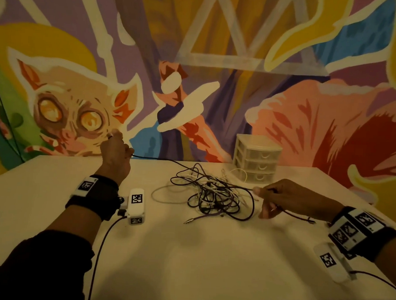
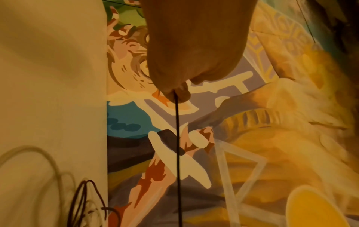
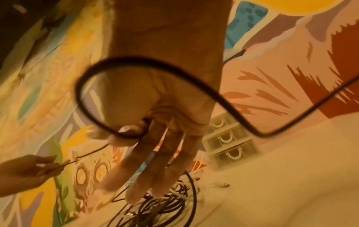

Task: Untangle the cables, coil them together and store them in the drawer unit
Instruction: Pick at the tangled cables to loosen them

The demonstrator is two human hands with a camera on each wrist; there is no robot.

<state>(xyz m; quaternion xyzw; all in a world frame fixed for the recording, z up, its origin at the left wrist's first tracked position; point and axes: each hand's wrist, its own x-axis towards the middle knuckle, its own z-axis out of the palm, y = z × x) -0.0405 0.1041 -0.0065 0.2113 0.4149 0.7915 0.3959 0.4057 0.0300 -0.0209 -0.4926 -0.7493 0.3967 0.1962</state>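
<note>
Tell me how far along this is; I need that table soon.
Early. Done: nothing coiled or stored. In hand: the left hand lifts a thin black cable from the tangled pile of black, purple and white cables; the right hand pinches a dark purple cable. Left: untangling, coiling, storing in the shut white plastic three-drawer unit.

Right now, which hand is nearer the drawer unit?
Right. The right hand is just in front of the drawer unit, slightly right. The left hand is raised far across the table, beyond the cable tangle.
</note>
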